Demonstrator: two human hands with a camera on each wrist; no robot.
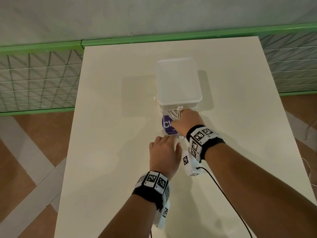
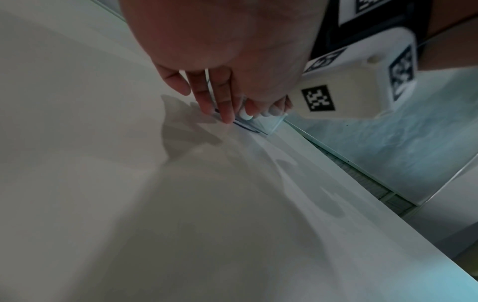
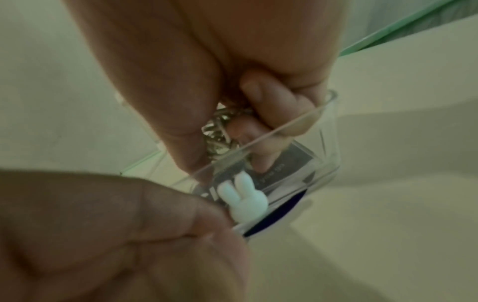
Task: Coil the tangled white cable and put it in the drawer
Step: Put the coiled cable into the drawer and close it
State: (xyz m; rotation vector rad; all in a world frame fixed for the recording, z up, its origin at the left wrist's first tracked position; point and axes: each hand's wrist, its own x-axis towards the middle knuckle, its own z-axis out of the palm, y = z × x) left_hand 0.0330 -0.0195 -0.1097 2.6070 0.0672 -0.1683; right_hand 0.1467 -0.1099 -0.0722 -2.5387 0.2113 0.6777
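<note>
A small white drawer unit (image 1: 178, 79) stands in the middle of the table, its clear drawer (image 1: 169, 134) pulled out toward me. My right hand (image 1: 186, 120) reaches down into the drawer (image 3: 258, 141), thumb and fingers curled round the coiled white cable (image 1: 175, 114). In the right wrist view the cable's loops (image 3: 220, 126) show between thumb and fingers of that right hand (image 3: 227, 155). My left hand (image 1: 165, 145) is at the drawer's front, its straight fingers (image 2: 225, 106) touching the front wall beside the white bunny knob (image 3: 243, 196).
A purple card (image 1: 169, 125) lies on the drawer's floor under the cable. The white table (image 1: 120, 117) stretches wide on both sides. A green mesh fence (image 1: 39, 79) runs behind and beside it. A black wire (image 1: 223, 191) trails from my right wrist camera.
</note>
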